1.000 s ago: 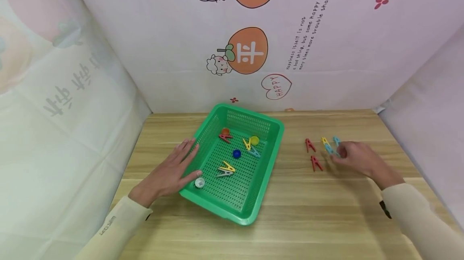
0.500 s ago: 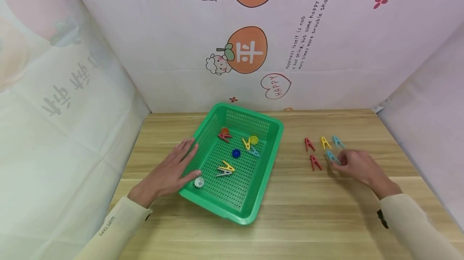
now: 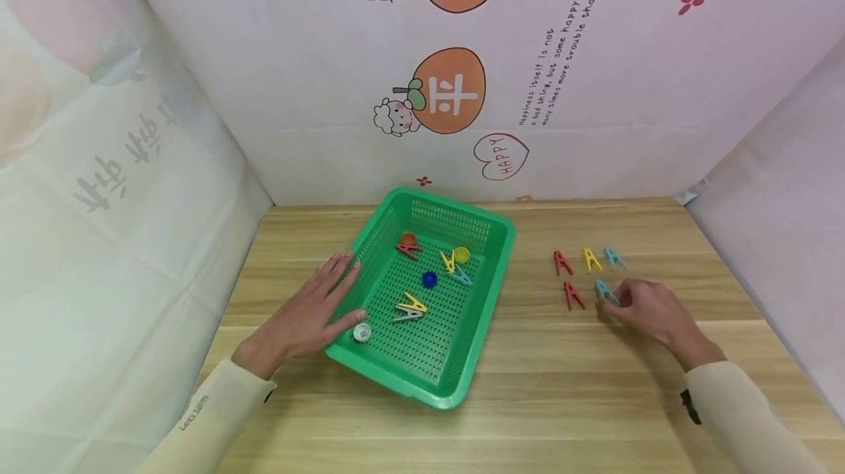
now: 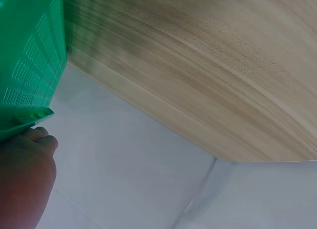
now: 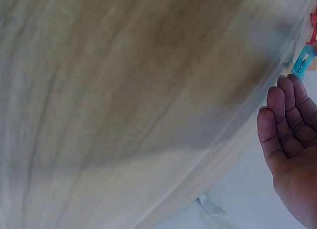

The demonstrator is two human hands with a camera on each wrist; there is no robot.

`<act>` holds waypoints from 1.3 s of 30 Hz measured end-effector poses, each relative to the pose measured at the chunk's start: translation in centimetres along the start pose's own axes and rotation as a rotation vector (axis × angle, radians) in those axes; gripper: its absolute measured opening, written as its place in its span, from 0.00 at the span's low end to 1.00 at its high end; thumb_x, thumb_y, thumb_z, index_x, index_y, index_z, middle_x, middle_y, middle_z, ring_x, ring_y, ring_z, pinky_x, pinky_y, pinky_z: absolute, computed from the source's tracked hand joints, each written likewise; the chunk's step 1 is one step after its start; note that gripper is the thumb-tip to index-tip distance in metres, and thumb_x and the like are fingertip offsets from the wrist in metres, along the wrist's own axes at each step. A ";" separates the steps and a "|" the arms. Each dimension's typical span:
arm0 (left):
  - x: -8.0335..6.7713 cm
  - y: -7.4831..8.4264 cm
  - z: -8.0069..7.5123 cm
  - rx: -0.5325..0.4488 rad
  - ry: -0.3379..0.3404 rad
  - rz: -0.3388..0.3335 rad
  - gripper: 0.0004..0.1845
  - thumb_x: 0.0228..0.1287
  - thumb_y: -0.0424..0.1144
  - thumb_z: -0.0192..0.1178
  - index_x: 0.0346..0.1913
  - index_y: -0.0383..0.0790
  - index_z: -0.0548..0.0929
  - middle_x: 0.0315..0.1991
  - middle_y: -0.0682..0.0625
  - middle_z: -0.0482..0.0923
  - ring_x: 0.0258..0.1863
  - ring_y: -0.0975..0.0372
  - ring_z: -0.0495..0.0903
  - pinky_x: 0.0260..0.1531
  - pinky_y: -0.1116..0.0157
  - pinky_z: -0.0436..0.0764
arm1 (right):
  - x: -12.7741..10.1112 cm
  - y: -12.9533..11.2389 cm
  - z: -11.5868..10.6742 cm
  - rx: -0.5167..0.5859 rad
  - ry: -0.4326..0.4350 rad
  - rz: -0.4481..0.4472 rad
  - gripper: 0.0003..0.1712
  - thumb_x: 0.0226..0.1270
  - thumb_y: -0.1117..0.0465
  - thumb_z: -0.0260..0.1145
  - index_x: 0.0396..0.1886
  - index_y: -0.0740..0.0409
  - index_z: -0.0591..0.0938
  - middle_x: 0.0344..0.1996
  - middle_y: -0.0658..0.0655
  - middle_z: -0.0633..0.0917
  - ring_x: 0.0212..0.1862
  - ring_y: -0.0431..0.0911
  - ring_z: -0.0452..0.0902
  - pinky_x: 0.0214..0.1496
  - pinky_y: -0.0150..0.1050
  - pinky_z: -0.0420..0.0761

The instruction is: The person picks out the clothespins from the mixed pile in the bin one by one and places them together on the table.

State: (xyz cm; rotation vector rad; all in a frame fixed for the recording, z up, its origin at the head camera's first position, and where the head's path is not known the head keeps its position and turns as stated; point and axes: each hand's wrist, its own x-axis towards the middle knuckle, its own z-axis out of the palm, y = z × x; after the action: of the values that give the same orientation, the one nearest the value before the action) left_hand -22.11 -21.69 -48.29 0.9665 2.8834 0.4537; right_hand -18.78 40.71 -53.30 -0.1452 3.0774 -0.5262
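My right hand pinches a light blue clothespin between thumb and fingertips at the table's right side. In the right wrist view, the same clothespin shows just beyond the fingertips. To its left lies a red clothespin. Behind these, a row holds another red clothespin, a yellow clothespin and a second light blue clothespin. With fingers extended, my left hand rests on the left rim of a green basket.
Inside the basket lie several clothespins, among them a red one and a grey one. Orange, yellow, blue and white bottle caps are scattered there too. Printed cloth walls border the wooden table.
My right hand has brought the light blue clothespin slightly nearer the person, out from over the yellow one to beside the lower red one. My left hand has stayed on the rim.
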 end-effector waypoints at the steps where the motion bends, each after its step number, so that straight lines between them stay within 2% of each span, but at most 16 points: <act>1: 0.0 0.0 0.0 0.000 -0.001 -0.001 0.47 0.84 0.62 0.52 0.90 0.40 0.47 0.92 0.43 0.38 0.91 0.42 0.40 0.87 0.41 0.53 | 0.0 0.0 0.1 0.003 -0.001 0.002 0.20 0.73 0.46 0.74 0.33 0.60 0.87 0.28 0.51 0.87 0.30 0.42 0.78 0.32 0.38 0.79; 10: -0.2 -0.1 0.2 -0.010 0.004 -0.002 0.47 0.84 0.62 0.52 0.90 0.40 0.47 0.92 0.43 0.38 0.91 0.43 0.39 0.88 0.41 0.52 | 0.0 -0.1 0.4 0.007 0.011 0.015 0.21 0.73 0.45 0.74 0.31 0.59 0.86 0.26 0.51 0.85 0.29 0.43 0.76 0.31 0.37 0.76; 18: -0.3 -0.1 0.2 -0.010 0.006 -0.008 0.48 0.83 0.63 0.52 0.90 0.41 0.47 0.92 0.44 0.37 0.91 0.44 0.39 0.88 0.41 0.52 | 0.0 -0.4 0.3 0.012 -0.018 0.040 0.24 0.75 0.42 0.72 0.33 0.60 0.87 0.29 0.53 0.87 0.32 0.44 0.78 0.34 0.41 0.79; 27: -0.1 -0.1 0.0 0.001 -0.016 -0.014 0.48 0.84 0.64 0.51 0.90 0.42 0.45 0.92 0.47 0.35 0.91 0.44 0.39 0.89 0.43 0.49 | 0.0 -0.2 -0.7 0.037 -0.030 0.060 0.29 0.76 0.39 0.71 0.40 0.65 0.88 0.36 0.59 0.90 0.38 0.50 0.85 0.41 0.51 0.88; 32: -0.1 -0.2 0.2 0.000 0.006 0.007 0.47 0.84 0.63 0.51 0.90 0.41 0.47 0.92 0.45 0.37 0.91 0.44 0.40 0.88 0.42 0.51 | 0.7 -1.1 -1.9 0.029 0.019 0.024 0.28 0.76 0.41 0.72 0.40 0.66 0.87 0.35 0.59 0.89 0.36 0.49 0.84 0.38 0.45 0.84; 39: -0.1 -0.4 0.3 -0.001 0.024 0.019 0.47 0.84 0.62 0.52 0.90 0.41 0.47 0.92 0.43 0.38 0.90 0.42 0.41 0.87 0.41 0.53 | 2.8 -4.2 -3.9 -0.010 0.064 -0.052 0.28 0.75 0.43 0.72 0.44 0.68 0.88 0.38 0.62 0.90 0.38 0.52 0.85 0.40 0.50 0.86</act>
State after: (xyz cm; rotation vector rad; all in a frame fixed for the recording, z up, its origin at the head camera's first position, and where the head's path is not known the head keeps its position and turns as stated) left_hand -22.22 -21.93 -48.67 0.9955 2.8977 0.4713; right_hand -21.37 37.82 -48.24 -0.2132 3.1466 -0.5283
